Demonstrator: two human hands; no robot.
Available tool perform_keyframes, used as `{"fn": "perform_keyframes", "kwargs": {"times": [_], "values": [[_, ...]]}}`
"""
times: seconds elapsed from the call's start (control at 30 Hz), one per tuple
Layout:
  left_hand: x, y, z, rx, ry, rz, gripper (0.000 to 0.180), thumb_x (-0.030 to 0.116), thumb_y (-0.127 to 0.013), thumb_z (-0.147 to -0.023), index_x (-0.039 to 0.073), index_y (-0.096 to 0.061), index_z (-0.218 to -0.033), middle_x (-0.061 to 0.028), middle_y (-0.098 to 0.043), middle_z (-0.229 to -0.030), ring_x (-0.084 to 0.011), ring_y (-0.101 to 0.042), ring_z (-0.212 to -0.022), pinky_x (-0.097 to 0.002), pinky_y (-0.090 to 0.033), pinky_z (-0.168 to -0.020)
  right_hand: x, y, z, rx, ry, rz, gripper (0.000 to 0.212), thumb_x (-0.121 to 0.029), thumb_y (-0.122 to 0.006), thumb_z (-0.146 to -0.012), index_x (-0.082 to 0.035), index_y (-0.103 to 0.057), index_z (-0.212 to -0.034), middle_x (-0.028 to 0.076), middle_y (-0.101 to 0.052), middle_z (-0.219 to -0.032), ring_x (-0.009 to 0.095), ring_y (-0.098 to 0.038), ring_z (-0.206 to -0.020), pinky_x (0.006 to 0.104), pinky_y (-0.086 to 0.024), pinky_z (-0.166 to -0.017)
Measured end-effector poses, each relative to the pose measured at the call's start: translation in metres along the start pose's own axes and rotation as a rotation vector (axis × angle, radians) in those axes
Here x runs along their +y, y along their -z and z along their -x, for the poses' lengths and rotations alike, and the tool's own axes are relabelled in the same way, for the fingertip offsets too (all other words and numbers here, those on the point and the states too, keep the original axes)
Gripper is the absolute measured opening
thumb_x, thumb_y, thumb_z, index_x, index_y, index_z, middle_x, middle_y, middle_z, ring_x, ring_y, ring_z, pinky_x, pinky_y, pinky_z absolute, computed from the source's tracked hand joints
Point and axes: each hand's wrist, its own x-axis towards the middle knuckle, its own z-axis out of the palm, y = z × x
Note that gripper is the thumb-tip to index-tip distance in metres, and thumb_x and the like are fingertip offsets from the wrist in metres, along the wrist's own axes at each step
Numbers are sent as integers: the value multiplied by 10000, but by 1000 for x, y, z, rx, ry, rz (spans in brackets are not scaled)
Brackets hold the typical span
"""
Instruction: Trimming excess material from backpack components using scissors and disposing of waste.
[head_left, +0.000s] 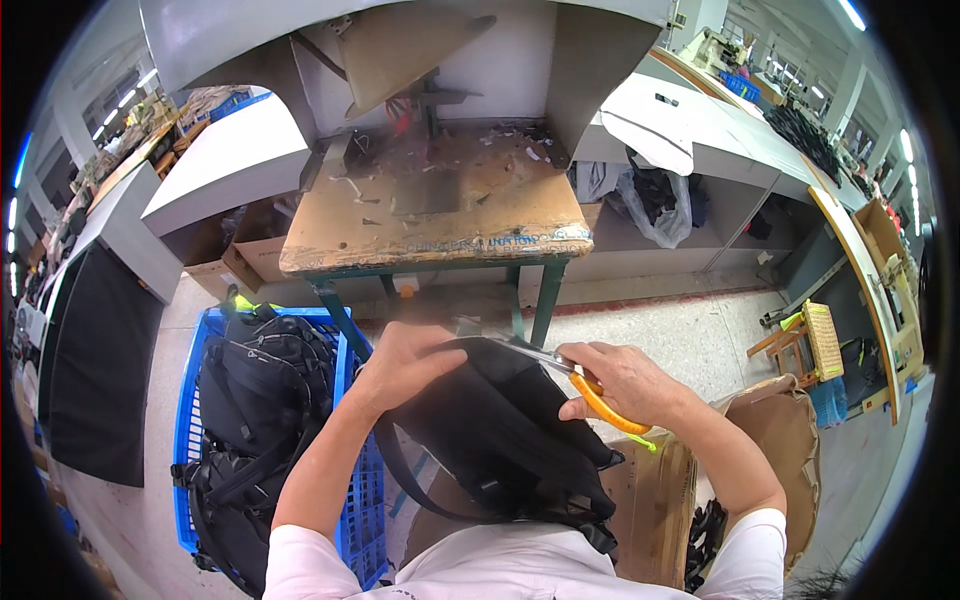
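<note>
A black backpack (500, 420) lies across my lap, its straps and buckles hanging toward me. My left hand (415, 360) grips its far upper edge, fingers closed on the fabric. In my right hand (625, 385) is a pair of scissors (603, 402) with orange handles, its fingers wrapped around the loops. The metal blades point left along the bag's upper edge, near my left hand. Whether the blades touch the fabric is hard to make out. A yellow-green cord end (650, 443) shows just below the scissors' handle.
On the left stands a blue plastic crate (185, 400) full of black backpacks (265, 380). Ahead is a worn wooden table (450, 225) littered with scraps. Cardboard boxes (650, 500) stand at my right, a small wooden stool (815, 340) beyond. White worktops (235, 150) flank the table.
</note>
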Motion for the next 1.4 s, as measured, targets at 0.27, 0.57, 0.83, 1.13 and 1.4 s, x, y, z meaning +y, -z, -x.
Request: {"fn": "perform_keyframes", "kwargs": {"times": [0.27,0.57,0.83,1.13,1.4], "values": [[-8,16,11,43,6,-5,191,139,-629,-756,-48,-595,-747,-1,-558,-618,-52,-485,-603,-209,-403,-556,-6,-3,-24,-173,-20,-91,554,-414,-675,-689,-39,-471,-1042,163,-601,-770,298,-600,-686,335,-458,-553],[-49,41,24,63,160,-115,201,156,-617,-762,-36,-595,-819,-21,-576,-692,-69,-514,-674,-210,-413,-609,-6,-92,-36,145,-38,-686,490,-133,-719,-661,-53,-481,-1081,2,-526,-799,66,-476,-734,201,-387,-655],[-164,41,114,554,233,607,517,125,-694,-650,-3,-504,-1113,-45,-563,-1020,-130,-534,-924,-258,-413,-800,-29,-108,-75,310,-263,-1272,476,12,-695,-643,-54,-516,-1079,-14,-520,-895,55,-491,-822,202,-405,-741],[-65,166,32,769,7,275,242,39,-604,-744,-39,-580,-972,-40,-611,-856,-104,-559,-751,-228,-441,-702,-50,-70,-158,583,-125,-1370,559,84,-652,-662,35,-412,-1164,64,-486,-1118,87,-477,-891,198,-403,-772],[-61,237,-32,671,32,66,151,23,-568,-778,-45,-614,-904,-50,-616,-761,-97,-545,-669,-215,-430,-627,-60,-72,-199,743,-108,-1465,511,85,-627,-692,44,-402,-1149,50,-493,-1048,64,-494,-752,188,-427,-670]]}}
